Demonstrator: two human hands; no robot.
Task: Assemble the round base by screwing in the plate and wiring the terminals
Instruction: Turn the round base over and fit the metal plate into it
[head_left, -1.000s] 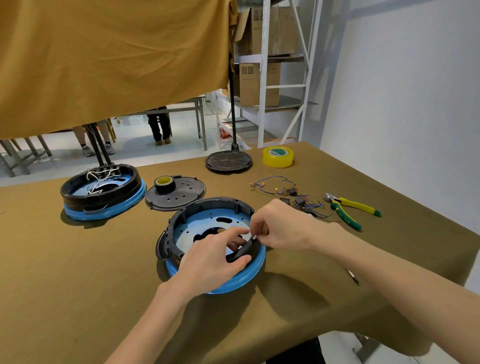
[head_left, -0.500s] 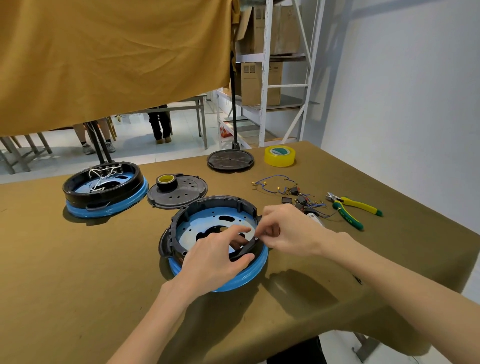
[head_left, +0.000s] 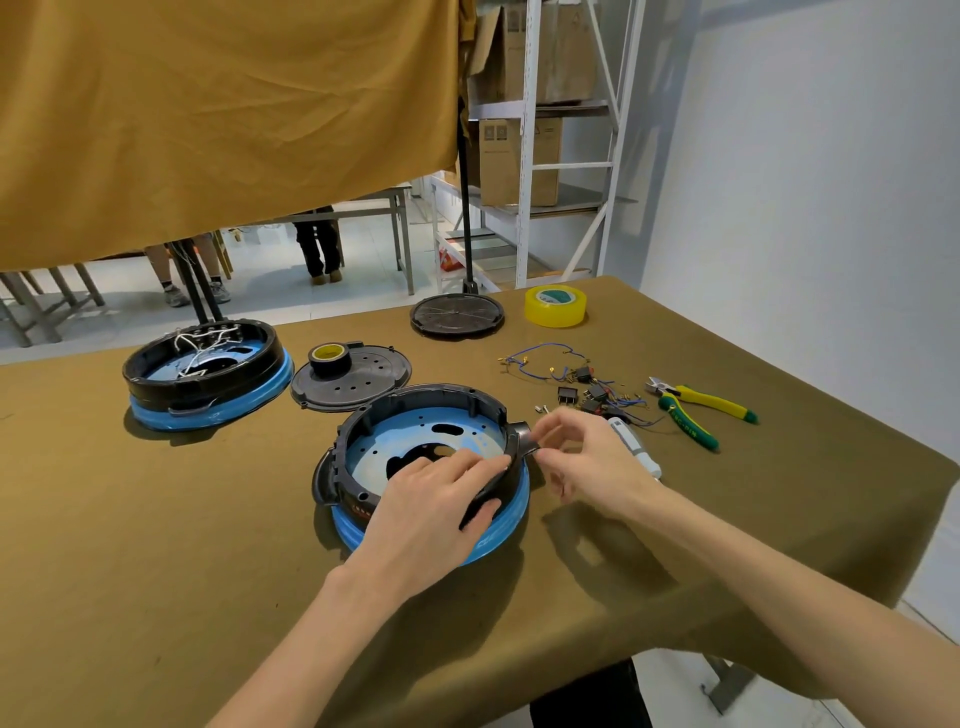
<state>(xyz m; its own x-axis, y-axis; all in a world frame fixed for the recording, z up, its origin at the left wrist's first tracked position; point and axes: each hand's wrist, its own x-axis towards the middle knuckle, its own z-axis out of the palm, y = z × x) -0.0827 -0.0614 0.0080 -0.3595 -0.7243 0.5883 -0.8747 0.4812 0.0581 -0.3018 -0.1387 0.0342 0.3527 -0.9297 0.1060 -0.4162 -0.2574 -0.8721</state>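
On table (head_left: 156, 571), pliers (head_left: 696, 410), lettering unreadable

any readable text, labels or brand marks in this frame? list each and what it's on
Nothing reads cleanly.
Green plier handle: light lettering, too blurred to quote.
Near round base, black outer wall: a row of red marks, too small to read.
Cardboard boxes on the shelf: small dark printed marks, illegible.
Yellow tape roll, top label: green patch, no legible words.
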